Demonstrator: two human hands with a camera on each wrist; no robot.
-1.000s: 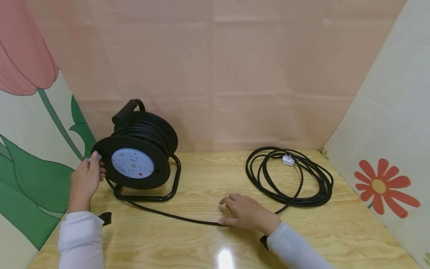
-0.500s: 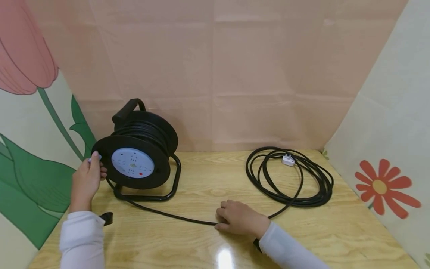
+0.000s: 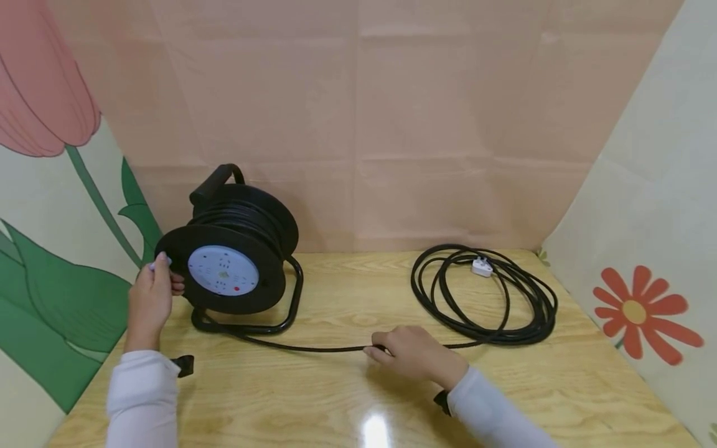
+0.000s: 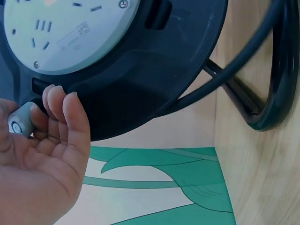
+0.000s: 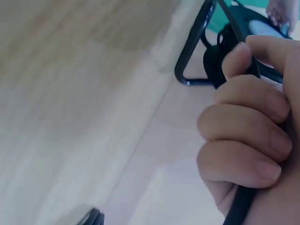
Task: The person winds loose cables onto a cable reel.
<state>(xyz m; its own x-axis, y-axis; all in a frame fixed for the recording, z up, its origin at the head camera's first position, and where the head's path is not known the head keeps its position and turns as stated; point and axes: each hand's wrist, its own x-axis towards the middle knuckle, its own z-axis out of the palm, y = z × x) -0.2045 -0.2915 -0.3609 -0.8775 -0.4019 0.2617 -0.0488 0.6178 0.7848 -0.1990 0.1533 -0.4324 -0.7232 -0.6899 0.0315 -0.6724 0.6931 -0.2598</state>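
A black cable reel (image 3: 235,249) with a pale blue socket face (image 3: 224,270) stands on its tube frame at the left of the table. My left hand (image 3: 150,298) pinches the small grey crank knob (image 4: 22,119) at the reel's rim between thumb and index finger; the other fingers curl beside it. The black cable (image 3: 319,350) runs from the reel's underside across the table to my right hand (image 3: 411,354). That hand's fingers curl round the cable, as the right wrist view shows. Behind the hand the cable continues to a loose coil (image 3: 538,317).
The white plug (image 3: 482,267) lies on the coil at the right. A wooden table (image 3: 302,404) carries everything, with a pinkish sheet (image 3: 392,124) hanging behind it. Flower-printed panels (image 3: 644,236) stand at both sides.
My right hand has gone from touching the cable to gripping it, and has shifted slightly up and right. The cable is now straighter. My left hand stays on the knob, barely moved.
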